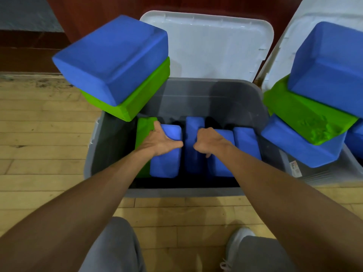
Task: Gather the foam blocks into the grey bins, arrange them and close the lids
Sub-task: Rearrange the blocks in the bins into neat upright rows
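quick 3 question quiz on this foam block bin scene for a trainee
1. True or false: the grey bin has its lid closed.
2. Which colour is the standing block that the left hand grips? A green, B blue, C red
3. Fill in: by the bin's far-left corner, the top block sits on a ____ bottom block.
Key: 1 false; 2 B; 3 green

Nothing here can be read. The one printed thing is a small white sticker (296, 169) with red and blue marks, at the near left corner of the right-hand grey bin (322, 174). Its print is too small to make out.
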`<state>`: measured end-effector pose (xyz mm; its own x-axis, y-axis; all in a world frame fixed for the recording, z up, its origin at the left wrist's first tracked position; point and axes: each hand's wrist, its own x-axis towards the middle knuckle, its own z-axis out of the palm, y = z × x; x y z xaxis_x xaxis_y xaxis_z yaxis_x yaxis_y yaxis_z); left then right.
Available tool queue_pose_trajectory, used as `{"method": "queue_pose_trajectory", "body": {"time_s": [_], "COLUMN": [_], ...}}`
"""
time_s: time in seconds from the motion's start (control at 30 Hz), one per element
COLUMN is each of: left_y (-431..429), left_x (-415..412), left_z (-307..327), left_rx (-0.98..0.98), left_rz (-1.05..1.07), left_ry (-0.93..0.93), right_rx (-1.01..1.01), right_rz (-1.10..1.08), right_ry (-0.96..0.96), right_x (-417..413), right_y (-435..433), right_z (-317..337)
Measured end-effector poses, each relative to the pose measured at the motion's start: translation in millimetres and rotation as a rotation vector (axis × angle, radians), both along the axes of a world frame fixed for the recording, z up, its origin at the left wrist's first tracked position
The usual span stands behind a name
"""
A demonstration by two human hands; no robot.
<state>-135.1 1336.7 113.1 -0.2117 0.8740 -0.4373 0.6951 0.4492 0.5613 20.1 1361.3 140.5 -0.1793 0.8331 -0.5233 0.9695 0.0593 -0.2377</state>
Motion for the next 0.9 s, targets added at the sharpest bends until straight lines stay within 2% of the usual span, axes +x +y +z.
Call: {"method": "queue_pose_trajectory", "body": {"time_s": [0.17, 0.3, 0.43, 0.63, 0.73, 0.9], "left_y": [-6, -13, -15, -16, -16, -24], "left_x": [-21, -19, -12, -29, -30, -30], "left_z": [2, -11, -18, -17, -16, -9], "left_rx": [-0.160, -0.174, -0.157, -0.193, -0.102, -0.036], "left_rz": [-0.010, -0.028, -0.038, 0.002, 0.096, 0.168], "left_ry": [0.038, -0.012, -0.085, -0.147, -0.229, -0.170], "right_rx": [-0.105, -0.174, -0.213, -0.256, -0.168, -0.011], "right_rz": [0.082, 0.011, 0.054, 0.041, -0.050, -0.104], "right_ry": [-0.182, -0.264, -0.331, -0.174, -0.058, 0.096], "right_x": [-12, -23, -29, -31, -27, -24], "right_y": [8, 6, 2, -3, -3, 7], "right_z": [-17, -44, -54, -65, -63, -28]}}
